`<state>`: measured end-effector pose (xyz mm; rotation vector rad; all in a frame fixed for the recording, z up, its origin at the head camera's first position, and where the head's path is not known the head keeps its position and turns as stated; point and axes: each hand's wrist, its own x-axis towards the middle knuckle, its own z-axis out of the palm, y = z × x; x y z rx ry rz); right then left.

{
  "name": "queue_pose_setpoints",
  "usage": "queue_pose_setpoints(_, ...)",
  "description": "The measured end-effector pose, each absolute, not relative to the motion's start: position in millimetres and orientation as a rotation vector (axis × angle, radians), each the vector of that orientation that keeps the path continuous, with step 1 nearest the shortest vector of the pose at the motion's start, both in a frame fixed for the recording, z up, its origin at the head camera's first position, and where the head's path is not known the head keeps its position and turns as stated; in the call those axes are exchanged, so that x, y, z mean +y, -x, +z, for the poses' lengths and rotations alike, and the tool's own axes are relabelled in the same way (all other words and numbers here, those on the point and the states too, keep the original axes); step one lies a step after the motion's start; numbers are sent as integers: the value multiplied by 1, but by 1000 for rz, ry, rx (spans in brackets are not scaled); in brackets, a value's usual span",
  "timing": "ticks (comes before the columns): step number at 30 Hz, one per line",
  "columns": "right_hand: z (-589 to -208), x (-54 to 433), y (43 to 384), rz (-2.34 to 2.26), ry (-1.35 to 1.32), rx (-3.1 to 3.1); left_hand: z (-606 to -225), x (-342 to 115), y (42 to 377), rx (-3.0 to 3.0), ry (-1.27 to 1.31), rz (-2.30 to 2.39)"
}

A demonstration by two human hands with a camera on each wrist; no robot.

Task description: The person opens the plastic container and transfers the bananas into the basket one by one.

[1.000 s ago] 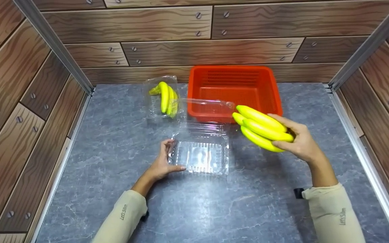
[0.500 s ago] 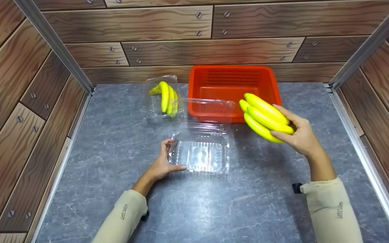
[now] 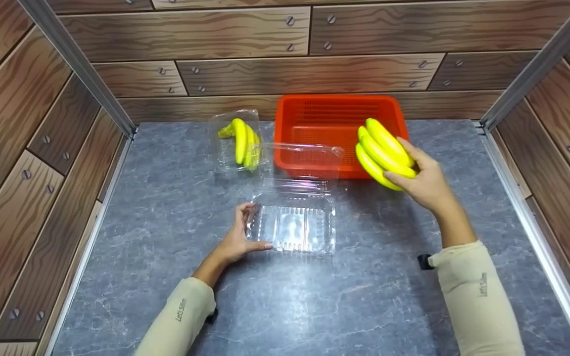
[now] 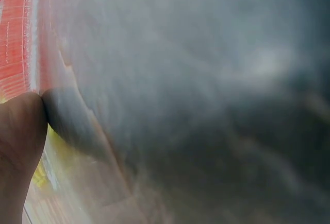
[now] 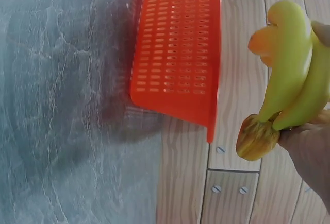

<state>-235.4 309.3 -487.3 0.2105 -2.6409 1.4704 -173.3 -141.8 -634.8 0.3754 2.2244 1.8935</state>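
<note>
In the head view my right hand (image 3: 423, 180) grips a bunch of yellow bananas (image 3: 384, 153), fingers on one side and thumb on the other. The bunch is held up, overlapping the front right of the red basket (image 3: 285, 163). In the right wrist view the brown stem end of the bananas (image 5: 286, 69) sticks out near the hand. My left hand (image 3: 235, 242) holds the left side of an open clear plastic clamshell box (image 3: 292, 230), thumb along its front edge. The lid (image 3: 305, 160) leans back across the basket's front. A digit (image 4: 20, 126) shows in the blurred left wrist view.
Left of the basket, a second clear plastic box (image 3: 220, 153) holds another bunch of bananas (image 3: 240, 143). Wood-patterned walls (image 3: 245, 34) enclose the grey marbled table (image 3: 176, 198) at the back and both sides, with metal rails (image 3: 527, 217) along the side edges.
My right hand has carried the bananas away from me, up and slightly left in the head view, from beside the basket to over its front right. The left hand and open box stay put.
</note>
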Motion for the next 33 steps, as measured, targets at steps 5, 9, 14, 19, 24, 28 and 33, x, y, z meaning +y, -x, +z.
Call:
queue_pose_setpoints(5,-493,302,250,1429,-163,-2646,-633,-143,174,2234,-377,1883)
queue_pose_setpoints(9,-498,295,262,1421,-158,-2624,-633,-143,173,2237,-376,1889)
queue_pose_setpoints(14,-501,288,277,1390,-120,-2649,-633,-144,174,2241,-366,1889)
queue_pose_setpoints(19,-503,282,292,1337,-127,-2661,-632,-144,175,2260,-362,1870)
queue_pose_setpoints(24,-505,273,306,1298,-139,-2688,-633,-146,174,2267,-345,1868)
queue_pose_setpoints(28,-509,268,317,1369,-98,-2711,-634,-146,174,2256,-349,1876)
queue_pose_setpoints(33,-518,266,329,1378,-41,-2761,-634,-142,175,2246,-331,1856)
